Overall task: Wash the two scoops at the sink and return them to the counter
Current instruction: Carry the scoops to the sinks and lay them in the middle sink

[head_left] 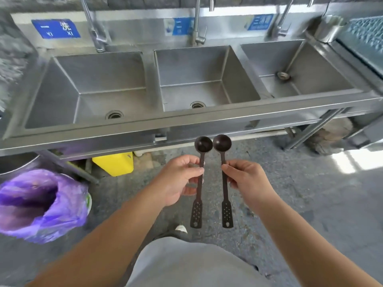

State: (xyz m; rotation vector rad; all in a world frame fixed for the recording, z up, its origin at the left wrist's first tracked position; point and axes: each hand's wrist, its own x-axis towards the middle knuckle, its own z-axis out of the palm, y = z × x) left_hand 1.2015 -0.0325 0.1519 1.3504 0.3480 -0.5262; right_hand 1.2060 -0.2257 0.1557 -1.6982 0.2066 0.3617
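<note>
Two dark brown scoops with round bowls and long handles ending in perforated paddles are held upright, side by side, in front of the steel sink unit. My left hand (178, 179) pinches the handle of the left scoop (198, 183) just below its bowl. The right scoop (224, 183) is gripped the same way by my right hand (248, 181). Both bowls point up towards the front rim of the middle basin (207, 112), and the two bowls nearly touch. The sink has three basins: left (62, 100), middle and right (306, 79), each with its own tap.
A bin lined with a purple bag (41, 204) stands on the floor at the left. A yellow container (114, 163) sits under the sink. A steel pot (327, 27) rests at the back right beside a counter (360, 52) with a mesh rack. The floor is grey concrete.
</note>
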